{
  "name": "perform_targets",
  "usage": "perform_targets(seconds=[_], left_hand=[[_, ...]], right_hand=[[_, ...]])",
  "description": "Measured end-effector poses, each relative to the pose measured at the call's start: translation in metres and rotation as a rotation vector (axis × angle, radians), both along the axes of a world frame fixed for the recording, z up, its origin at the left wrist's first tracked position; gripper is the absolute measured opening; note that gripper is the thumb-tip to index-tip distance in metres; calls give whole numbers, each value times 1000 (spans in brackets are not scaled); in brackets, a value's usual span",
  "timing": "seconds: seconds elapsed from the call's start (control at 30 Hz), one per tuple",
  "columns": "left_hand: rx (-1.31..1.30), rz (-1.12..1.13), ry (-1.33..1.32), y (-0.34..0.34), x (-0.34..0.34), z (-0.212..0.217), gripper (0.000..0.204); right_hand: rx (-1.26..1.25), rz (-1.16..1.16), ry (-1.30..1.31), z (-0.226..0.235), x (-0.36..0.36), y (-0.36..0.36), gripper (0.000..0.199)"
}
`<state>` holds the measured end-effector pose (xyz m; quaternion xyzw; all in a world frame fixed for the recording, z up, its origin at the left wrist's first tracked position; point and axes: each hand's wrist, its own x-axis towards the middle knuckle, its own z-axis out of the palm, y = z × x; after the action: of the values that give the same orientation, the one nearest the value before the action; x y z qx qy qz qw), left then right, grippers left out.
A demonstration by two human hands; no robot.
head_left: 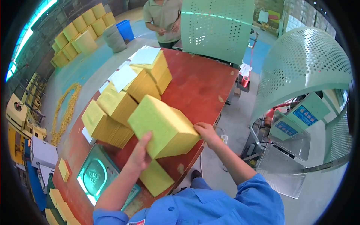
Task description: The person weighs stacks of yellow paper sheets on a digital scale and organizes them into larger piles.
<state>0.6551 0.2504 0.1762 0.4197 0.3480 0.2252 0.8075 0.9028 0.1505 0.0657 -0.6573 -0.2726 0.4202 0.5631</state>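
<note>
Both of my hands grip one thick block-like stack of yellow sheets (pixel 161 127), tilted above the near part of a red table (pixel 195 80). My left hand (pixel 140 153) closes on its near left edge, thumb against the top face. At the right corner, my right hand (pixel 207 133) has its fingers bent onto the edge. Partly under the stack lies a flat yellow square piece (pixel 155 179). More yellow stacks (pixel 108 122) stand in a row just beyond on the left, with pale paper sheets (pixel 123 77) on some of them.
Left of my forearm is a shiny teal plastic piece (pixel 107 159). A small yellow block (pixel 64 170) sits by the table's left edge. Perforated green metal guards (pixel 303 63) rise at right and far side. Across the table stands another person (pixel 163 18). Yellow rolls (pixel 86 43) are piled far left.
</note>
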Motion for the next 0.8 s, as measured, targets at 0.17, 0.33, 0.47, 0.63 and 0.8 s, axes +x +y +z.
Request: perform_targets(seconds=[0.17,0.33,0.47,0.63,0.8], left_hand=[[38,-137,68,25,149,-9,69],[128,0,144,69,259,-6,86],[140,68,122,99,308,11,89],[195,75,118,132,325,10,94],[200,-65,81,118,261,14,98]], right_hand=[[37,-132,44,-15,109,1,32],[265,-367,-487,-8,121,2,50],[227,-273,-543,-14,124,43,79],[161,-419,-756,-10,164,118,84],[147,-371,-723,-3,169,163,83]])
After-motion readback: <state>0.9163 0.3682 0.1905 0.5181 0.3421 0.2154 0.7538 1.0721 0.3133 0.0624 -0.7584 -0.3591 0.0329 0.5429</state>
